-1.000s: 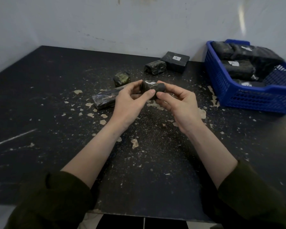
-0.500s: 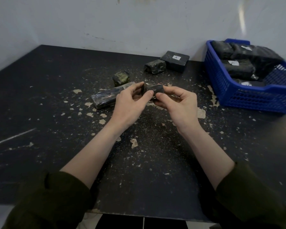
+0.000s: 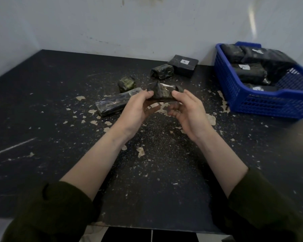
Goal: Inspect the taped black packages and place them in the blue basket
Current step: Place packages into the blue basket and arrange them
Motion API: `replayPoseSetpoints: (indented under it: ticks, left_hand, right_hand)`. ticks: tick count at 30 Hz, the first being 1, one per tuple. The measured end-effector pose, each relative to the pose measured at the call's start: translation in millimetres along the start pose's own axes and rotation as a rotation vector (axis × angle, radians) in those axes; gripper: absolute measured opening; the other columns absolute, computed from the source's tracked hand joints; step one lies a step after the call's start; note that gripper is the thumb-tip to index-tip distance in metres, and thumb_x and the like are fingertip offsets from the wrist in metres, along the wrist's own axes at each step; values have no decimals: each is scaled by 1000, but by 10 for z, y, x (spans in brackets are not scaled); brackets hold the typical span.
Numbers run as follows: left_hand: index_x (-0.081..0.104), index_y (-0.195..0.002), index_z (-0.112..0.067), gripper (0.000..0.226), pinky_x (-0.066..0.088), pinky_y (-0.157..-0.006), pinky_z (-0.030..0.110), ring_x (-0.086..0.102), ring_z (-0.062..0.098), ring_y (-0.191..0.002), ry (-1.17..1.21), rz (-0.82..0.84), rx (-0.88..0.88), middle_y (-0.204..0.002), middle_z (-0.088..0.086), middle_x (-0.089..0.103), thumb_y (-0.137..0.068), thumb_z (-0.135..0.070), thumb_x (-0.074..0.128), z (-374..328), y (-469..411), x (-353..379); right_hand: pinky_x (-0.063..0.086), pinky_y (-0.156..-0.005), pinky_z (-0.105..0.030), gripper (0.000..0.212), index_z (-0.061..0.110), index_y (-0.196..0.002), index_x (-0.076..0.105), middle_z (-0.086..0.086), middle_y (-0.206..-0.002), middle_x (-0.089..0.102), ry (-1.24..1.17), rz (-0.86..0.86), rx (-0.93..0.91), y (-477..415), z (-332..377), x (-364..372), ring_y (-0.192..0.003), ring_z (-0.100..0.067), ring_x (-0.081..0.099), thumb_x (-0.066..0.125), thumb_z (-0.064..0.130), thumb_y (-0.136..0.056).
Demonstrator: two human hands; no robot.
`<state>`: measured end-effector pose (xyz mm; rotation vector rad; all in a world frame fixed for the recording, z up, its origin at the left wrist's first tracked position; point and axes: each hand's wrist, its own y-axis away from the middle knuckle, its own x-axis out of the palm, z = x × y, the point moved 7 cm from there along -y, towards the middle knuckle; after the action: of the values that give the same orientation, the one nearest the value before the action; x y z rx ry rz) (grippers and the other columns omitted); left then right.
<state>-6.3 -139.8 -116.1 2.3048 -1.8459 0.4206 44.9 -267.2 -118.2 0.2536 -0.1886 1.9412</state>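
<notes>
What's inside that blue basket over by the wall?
The blue basket holds several taped black packages, piled up, some bearing white labels. Those underneath and most of the basket's floor are covered.

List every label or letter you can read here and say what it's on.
"A": white sticker on the flat black package by the wall.
Blurred, unreadable: white stickers on the packages in the blue basket.
Nothing readable on the held package.

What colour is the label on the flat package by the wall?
The label is white; head view.
</notes>
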Motion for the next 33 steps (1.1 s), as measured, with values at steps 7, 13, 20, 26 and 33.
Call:
replayPoseSetpoints:
  ticks: [7,13,20,26,33]
  left_hand:
    - [68,-105,-22,29,50,-81,33,63,11,-93,-177,-59,88,-106,0,70,-100,-18,40,-48,-17,-83]
    - [64,-114,-23,34,53,-98,41,65,19,-106,-338,-103,97,-112,3,68,-80,-30,67,9,-5,-101]
    - [67,-111,-18,25,55,-87,25,68,10,-93,-377,-196,93,-104,2,72,-88,-7,67,-18,9,-152]
    - [67,-107,-20,23,55,-90,30,66,11,-93,-371,-213,120,-104,5,72,-88,-6,69,-48,18,-162]
    - [59,-111,-30,33,53,-99,37,66,11,-106,-468,-203,147,-112,-8,68,-85,-18,75,-36,18,-175]
  right_hand:
    - [58,-74,-34,18,2,-108,65,-26,-108,68,35,-95,-44,7,25,-82,-82,-26,68,67,4,-90]
    - [62,-76,-35,23,11,-101,68,-11,-97,71,197,-171,-112,37,64,-96,-87,-24,71,78,3,-82]
    - [62,-78,-37,28,8,-107,66,-16,-107,72,259,-135,-115,24,31,-74,-97,-30,73,78,5,-82]
    - [62,-81,-42,22,10,-103,65,-11,-98,71,241,-109,-125,25,34,-49,-91,-26,71,72,-1,-85]
    - [60,-66,-26,24,13,-97,64,-9,-91,70,255,-184,-161,28,69,-101,-76,-15,71,78,2,-81]
